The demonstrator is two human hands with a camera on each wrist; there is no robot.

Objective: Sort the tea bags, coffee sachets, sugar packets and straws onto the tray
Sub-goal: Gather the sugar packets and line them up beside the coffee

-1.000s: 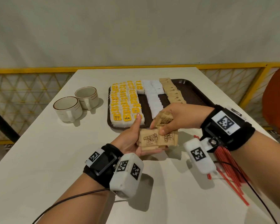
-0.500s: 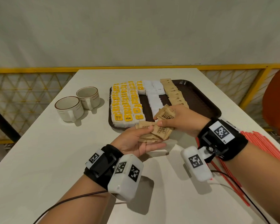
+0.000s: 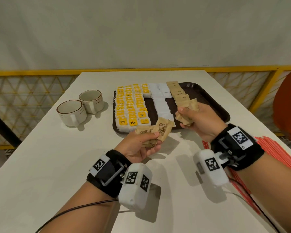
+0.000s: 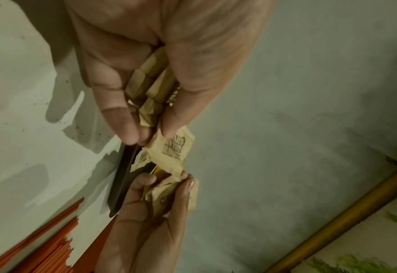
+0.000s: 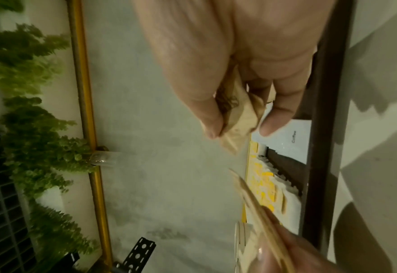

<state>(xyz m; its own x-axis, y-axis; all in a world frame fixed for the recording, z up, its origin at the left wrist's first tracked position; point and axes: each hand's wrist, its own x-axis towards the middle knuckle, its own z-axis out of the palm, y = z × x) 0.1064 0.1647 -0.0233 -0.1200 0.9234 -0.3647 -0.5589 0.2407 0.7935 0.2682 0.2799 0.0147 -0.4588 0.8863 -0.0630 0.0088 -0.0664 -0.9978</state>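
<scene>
right hand (image 3: pixel 200 120) pinched a few brown sugar packets (image 3: pixel 186 119) over tray (image 3: pixel 213 101) near edge | brown row (image 3: pixel 178 95) lay just beyond, running away from person | left hand (image 3: pixel 141 145) gripped spare stack (image 3: pixel 155 131), off tray | right nearer

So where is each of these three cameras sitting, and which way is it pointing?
Head: worn on the head, looking down at the tray; both forearms and hands show.
Left wrist: looks along the left hand gripping sugar packets.
Right wrist: looks along the right hand pinching packets over the tray.
Shared: both wrist views catch the other hand too.
</scene>
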